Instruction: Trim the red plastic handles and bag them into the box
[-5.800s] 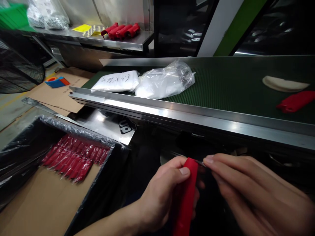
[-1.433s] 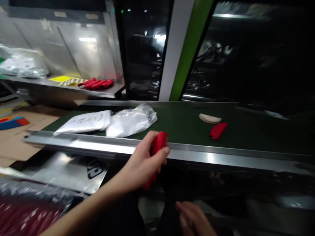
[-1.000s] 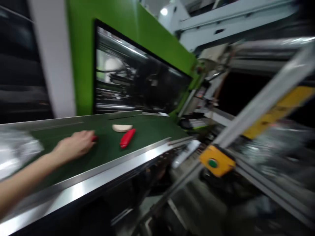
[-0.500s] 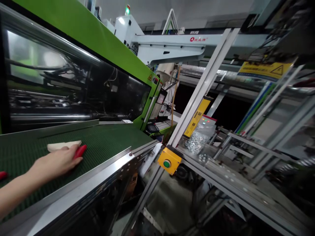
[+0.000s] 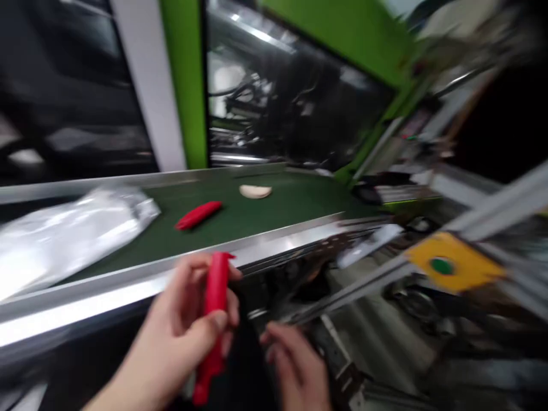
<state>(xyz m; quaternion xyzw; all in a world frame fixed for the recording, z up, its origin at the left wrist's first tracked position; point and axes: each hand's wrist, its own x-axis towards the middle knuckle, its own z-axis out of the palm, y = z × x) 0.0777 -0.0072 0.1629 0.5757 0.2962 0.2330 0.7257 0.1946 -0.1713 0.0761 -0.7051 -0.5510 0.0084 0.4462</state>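
**Red handle gripped below conveyor edge**

Left hand (image 5: 180, 337) wrapped around red handle (image 5: 213, 319), thumb across front, fingers behind; held roughly upright, tilted a little, just in front of and below conveyor rail (image 5: 128, 285). Grip looks firm, probably to present upper end for working on. Right hand (image 5: 295, 365) just beside handle's lower part, below rail, fingers loosely curled; blurred, cannot tell if pinching anything. Not touching handle as far as seen.

On green belt (image 5: 291, 200) behind rail: second red piece (image 5: 198, 214) lying flat, pale curved piece (image 5: 255, 191) beyond it, apart from each other. Clear plastic bag (image 5: 72, 234) at belt's left, resting against rail side.

Right of rail end: yellow box with green button (image 5: 443, 265) on grey frame. Green machine housing behind belt.

No readable writing or brand; motion blur throughout.
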